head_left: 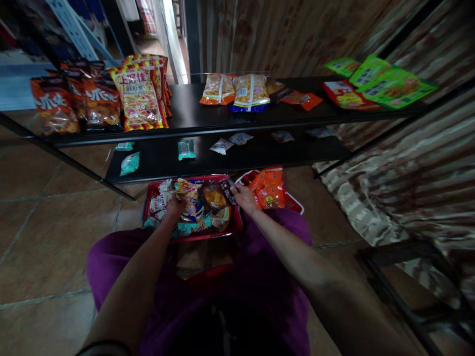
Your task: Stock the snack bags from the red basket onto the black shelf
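A red basket full of snack packets stands on the floor between my knees and the shelf. My right hand pinches the dark end of a brown snack bag over the basket's right part. At the basket's middle left, my left hand is closed at the edge of a yellow and blue snack bag. White and red striped packets lie left of that hand, and teal packets lie along the near side.
A black shelf holds snack bags on its upper board and small packets on its lower board. Orange bags lie in a second red basket at right. A dark metal frame stands at lower right.
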